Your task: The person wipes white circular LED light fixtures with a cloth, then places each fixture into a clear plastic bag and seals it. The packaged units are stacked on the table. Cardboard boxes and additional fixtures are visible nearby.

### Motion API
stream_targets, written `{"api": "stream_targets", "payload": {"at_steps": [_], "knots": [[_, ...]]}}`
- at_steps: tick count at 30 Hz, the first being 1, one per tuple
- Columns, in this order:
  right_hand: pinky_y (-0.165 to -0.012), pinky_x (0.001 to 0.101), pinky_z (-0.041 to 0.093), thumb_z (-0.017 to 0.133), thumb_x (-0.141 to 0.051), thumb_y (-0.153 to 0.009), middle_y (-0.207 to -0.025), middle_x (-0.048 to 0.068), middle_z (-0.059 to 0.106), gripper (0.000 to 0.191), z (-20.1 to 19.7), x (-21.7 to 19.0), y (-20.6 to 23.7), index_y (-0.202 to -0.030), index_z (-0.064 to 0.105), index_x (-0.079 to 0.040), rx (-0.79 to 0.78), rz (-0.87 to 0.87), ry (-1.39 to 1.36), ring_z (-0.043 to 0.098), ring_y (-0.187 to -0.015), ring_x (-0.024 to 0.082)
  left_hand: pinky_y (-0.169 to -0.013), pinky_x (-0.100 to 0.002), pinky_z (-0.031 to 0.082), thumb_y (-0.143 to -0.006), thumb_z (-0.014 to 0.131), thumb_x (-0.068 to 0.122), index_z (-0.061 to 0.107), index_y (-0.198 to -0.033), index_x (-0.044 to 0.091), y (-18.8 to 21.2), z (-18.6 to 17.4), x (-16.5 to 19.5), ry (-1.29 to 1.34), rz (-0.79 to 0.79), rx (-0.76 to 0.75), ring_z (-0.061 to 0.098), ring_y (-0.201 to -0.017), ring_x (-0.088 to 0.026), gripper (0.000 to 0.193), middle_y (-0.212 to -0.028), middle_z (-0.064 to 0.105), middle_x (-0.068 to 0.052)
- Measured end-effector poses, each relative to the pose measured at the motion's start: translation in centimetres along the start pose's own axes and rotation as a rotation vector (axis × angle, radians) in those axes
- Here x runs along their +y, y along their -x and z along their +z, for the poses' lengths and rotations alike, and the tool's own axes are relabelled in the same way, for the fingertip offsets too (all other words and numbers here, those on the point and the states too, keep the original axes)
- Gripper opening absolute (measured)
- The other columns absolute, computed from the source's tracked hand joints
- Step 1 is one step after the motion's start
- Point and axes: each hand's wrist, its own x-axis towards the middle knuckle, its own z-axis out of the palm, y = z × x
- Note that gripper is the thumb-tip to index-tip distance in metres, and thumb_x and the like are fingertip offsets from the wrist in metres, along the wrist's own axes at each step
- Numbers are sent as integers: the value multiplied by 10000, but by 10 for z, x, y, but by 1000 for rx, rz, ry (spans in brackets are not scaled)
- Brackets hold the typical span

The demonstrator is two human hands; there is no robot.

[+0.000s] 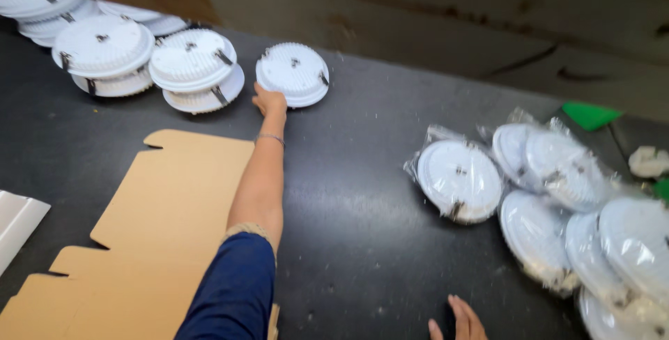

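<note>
My left hand (269,100) is stretched far across the black table (362,194), its fingers on the near edge of a white round lamp disc (293,72) with metal spring clips. That disc lies flat, just right of stacks of like discs (191,68). My blue sleeve (233,291) passes over a flat cardboard blank (150,228). Only the fingertips of my right hand (460,320) show at the bottom edge, spread on the table and holding nothing.
Several white discs in clear plastic bags (460,178) lie heaped at the right. More bare disc stacks (103,51) fill the far left. A white part (17,221) sits at the left edge; a green object (589,113) lies far right.
</note>
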Motion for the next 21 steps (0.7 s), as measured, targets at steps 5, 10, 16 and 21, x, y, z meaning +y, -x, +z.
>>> {"api": "stream_targets", "payload": {"at_steps": [5, 10, 16, 21], "knots": [[-1047, 457, 461, 750, -291, -784, -1324, 161, 613, 604, -56, -53, -1, -1330, 600, -78, -18, -5, -61, 593, -1237, 350, -1007, -460, 538, -883, 550, 19, 280, -1565, 187, 33, -6, -21, -63, -16, -170, 553, -1275, -430, 753, -1443, 414, -254], [-1028, 477, 423, 728, -254, -840, -1339, 170, 598, 580, -114, -98, 10, -1361, 577, -49, -24, 12, -62, 564, -1246, 364, -1023, -482, 489, -934, 598, 76, 258, -1587, 156, 113, -32, -66, -223, 215, -301, 518, -1278, -475, 740, -1447, 407, -311], [-1057, 428, 479, 706, -177, -951, -1323, 177, 612, 390, -147, -106, 46, -1297, 626, -16, 74, 95, -338, 601, -1240, 349, -617, -360, 542, -967, 506, 17, 385, -1516, 104, 248, -103, -161, -69, 306, -753, 639, -771, -233, 569, -1153, 635, -182], [-988, 309, 536, 696, -222, -970, -1377, 156, 615, 512, -132, -97, 73, -1389, 529, 20, 56, 526, -980, 632, -1228, 203, -599, -273, 519, -961, 523, -17, 358, -1558, 136, 355, -179, -234, -16, 172, -1044, 567, -652, -132, 638, -924, 592, -124]]}}
